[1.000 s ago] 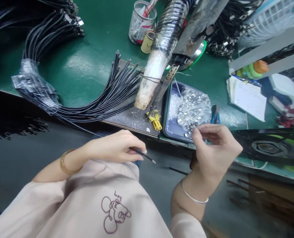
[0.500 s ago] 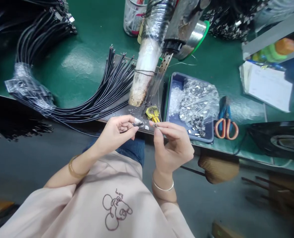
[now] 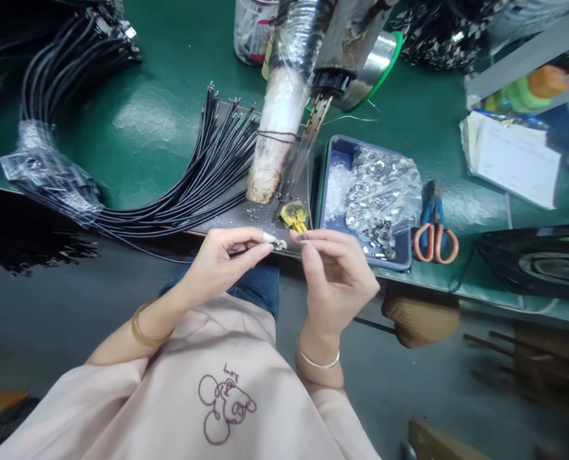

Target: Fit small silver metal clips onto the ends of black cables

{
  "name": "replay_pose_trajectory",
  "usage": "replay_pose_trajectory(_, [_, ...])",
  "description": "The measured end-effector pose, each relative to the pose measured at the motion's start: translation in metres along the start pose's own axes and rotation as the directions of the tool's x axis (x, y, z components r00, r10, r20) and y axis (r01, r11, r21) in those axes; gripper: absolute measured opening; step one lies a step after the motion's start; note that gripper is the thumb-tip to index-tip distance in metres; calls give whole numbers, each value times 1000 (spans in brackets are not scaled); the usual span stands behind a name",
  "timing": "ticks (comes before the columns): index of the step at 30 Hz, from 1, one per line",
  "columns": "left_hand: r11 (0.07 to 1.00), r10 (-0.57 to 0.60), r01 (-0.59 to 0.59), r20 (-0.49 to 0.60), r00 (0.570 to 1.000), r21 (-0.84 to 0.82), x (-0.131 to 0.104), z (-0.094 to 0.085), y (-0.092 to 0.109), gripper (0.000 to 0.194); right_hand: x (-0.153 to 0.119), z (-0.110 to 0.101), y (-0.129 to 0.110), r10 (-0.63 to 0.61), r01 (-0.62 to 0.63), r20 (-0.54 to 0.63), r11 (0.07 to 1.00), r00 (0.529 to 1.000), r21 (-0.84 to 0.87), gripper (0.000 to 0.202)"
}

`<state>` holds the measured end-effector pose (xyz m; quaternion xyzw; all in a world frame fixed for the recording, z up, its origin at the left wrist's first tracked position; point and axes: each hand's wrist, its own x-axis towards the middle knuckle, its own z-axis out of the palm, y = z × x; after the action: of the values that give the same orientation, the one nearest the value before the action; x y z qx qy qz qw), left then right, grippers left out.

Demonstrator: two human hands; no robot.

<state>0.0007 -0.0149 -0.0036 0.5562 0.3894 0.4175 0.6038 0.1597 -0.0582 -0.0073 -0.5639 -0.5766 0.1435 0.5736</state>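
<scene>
My left hand is closed, thumb and forefinger pinching a small cable end; a white wrap covers that forefinger's tip. A single black cable runs from the bundle to behind this hand. My right hand pinches a tiny dark metal part, its exact kind too small to tell. The two fingertip pinches face each other, a short gap apart, at the table's front edge. Just beyond them lies a small yellow piece, below a soldering iron's metal shaft and a white wrapped tube.
Left lies a bundle of black cables. To the right, a blue tray holds a bag of metal connector shells. Farther right are pliers, papers and a black fan. A solder spool stands behind.
Both hands stay close together at the table edge. The left fingertips have shifted slightly right, and more of a pale piece shows at them. The whole view has moved a little.
</scene>
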Motion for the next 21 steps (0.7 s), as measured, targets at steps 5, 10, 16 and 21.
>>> replay_pose_trajectory(5, [999, 17, -20, 88, 996, 33, -1, -2, 5, 17, 4, 0, -1, 80, -103, 217, 990, 973, 96, 12])
replay_pose_trajectory(10, [999, 6, -10, 131, 991, 34, -4, -4, 6, 20, 1, 0, 0, 28, -40, 212, 998, 977, 54, 10])
replay_pose_trajectory(16, [994, -16, -3, 166, 986, 111, -5, -8, 5, 26, 3, -5, -2, -161, 181, 243, 981, 956, -63, 19])
replay_pose_trajectory(21, [988, 45, -66, 149, 988, 138, -7, -8, 2, 17, -1, -4, -4, -48, 41, 226, 999, 973, 32, 15])
